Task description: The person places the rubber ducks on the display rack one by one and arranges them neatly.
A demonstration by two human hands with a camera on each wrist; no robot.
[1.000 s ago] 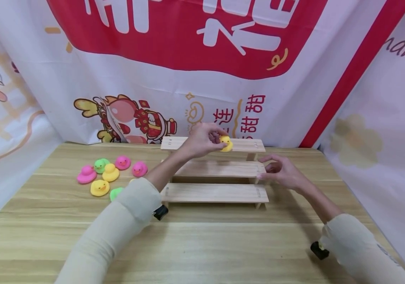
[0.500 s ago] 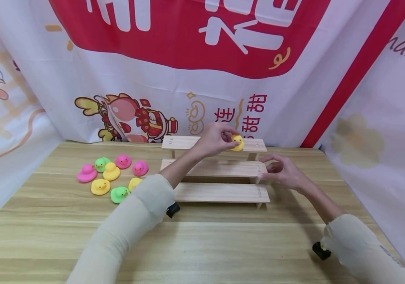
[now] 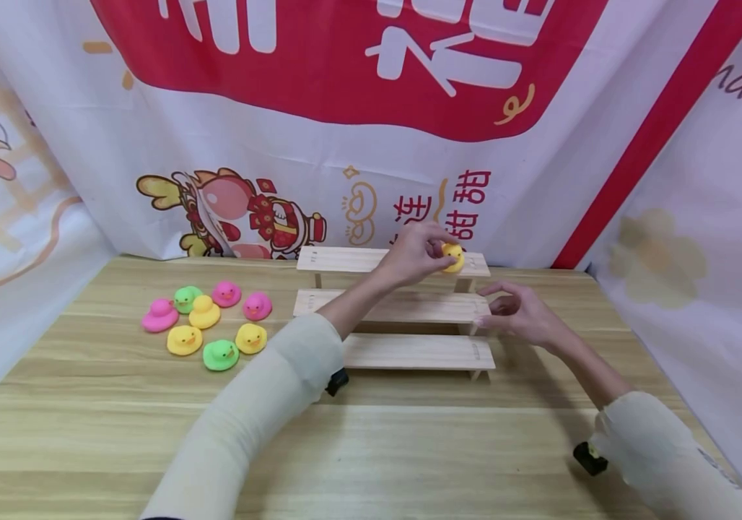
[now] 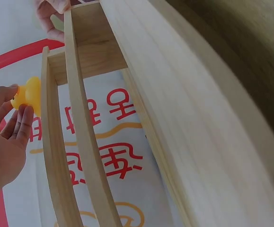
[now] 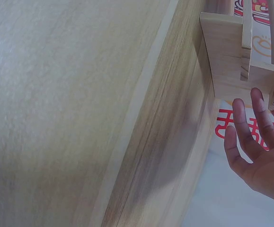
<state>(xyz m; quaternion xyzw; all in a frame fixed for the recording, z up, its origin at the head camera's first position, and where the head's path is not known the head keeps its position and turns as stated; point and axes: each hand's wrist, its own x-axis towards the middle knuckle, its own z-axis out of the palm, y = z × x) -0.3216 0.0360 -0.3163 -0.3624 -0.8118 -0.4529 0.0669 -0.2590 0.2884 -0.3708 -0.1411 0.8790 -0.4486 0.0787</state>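
A small yellow rubber duck [image 3: 453, 258] is pinched between the thumb and fingers of my left hand [image 3: 410, 254], at the right part of the top tier of a three-tier wooden stand [image 3: 419, 352]. In the left wrist view the duck [image 4: 31, 94] sits right at the top board's edge. My right hand [image 3: 522, 315] holds the right end of the middle tier, thumb on the board and index finger behind it. Its other fingers [image 5: 243, 120] spread loosely beside the stand's side panel [image 5: 226, 52] in the right wrist view.
Several pink, green and yellow rubber ducks [image 3: 204, 313] lie grouped on the wooden table [image 3: 410, 455], left of the stand. A printed cloth [image 3: 319, 115] hangs close behind the stand, with more cloth on both sides.
My left hand has carried the yellow duck rightward along the top tier. Ducks earlier covered by the left sleeve now show. My right hand has stayed at the stand's right end.
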